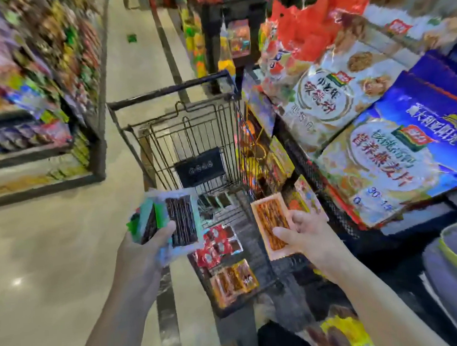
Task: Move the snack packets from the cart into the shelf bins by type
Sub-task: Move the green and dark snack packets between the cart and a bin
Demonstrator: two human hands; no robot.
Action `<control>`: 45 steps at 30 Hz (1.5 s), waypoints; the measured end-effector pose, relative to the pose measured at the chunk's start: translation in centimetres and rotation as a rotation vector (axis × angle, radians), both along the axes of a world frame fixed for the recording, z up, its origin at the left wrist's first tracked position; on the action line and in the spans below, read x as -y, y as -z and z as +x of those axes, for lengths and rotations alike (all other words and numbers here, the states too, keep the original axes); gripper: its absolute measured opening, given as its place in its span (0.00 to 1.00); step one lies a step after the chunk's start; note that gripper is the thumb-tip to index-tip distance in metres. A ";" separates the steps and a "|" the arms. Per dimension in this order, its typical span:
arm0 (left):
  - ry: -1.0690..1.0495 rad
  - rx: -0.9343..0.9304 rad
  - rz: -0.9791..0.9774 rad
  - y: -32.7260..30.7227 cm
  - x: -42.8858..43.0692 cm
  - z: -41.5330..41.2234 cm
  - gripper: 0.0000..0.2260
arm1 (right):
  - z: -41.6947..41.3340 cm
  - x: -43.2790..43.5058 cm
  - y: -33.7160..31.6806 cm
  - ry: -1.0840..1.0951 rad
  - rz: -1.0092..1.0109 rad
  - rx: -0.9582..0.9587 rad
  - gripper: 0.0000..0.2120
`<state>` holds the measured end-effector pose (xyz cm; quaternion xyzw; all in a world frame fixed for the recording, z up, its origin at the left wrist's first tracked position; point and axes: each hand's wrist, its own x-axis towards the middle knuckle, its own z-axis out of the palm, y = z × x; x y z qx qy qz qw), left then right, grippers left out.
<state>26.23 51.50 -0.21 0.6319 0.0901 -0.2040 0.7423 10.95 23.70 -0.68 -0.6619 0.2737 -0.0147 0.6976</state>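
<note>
A black wire cart (182, 138) stands in the aisle in front of me. My left hand (143, 247) grips a stack of several dark snack packets with green and clear wrappers (171, 221) above the cart's near left side. My right hand (303, 235) holds one flat orange snack packet (271, 221) over the cart's right side, thumb on its lower part. Low in the cart lie red packets (218, 243) and orange packets (234, 282).
Shelf bins with small colourful packets (272, 156) run along the cart's right side. Big cereal bags (397, 157) lie on the shelf at right. Another stocked shelf (29, 91) lines the left. Pale floor (40, 264) stretches on the left.
</note>
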 end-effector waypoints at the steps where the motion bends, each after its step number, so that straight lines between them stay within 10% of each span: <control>1: -0.014 -0.014 -0.007 -0.1 0.5 0.2 0.27 | 0.6 0.2 0.5 -0.008 -0.002 -0.015 0.09; 17: -0.084 -0.240 0.139 10.8 12.1 10.6 0.16 | 14.4 6.2 13.7 -0.284 0.095 -0.335 0.06; 32: -0.171 -0.515 0.205 34.3 17.1 22.4 0.17 | 16.2 3.3 36.1 -0.380 0.160 -0.707 0.05; 36: -0.178 -0.560 0.242 39.6 18.1 24.1 0.31 | 14.9 2.4 39.9 -0.396 0.217 -0.798 0.06; 45: -0.158 -0.480 0.440 45.8 18.5 27.2 0.33 | 14.0 1.1 44.3 -0.723 -0.163 -0.808 0.20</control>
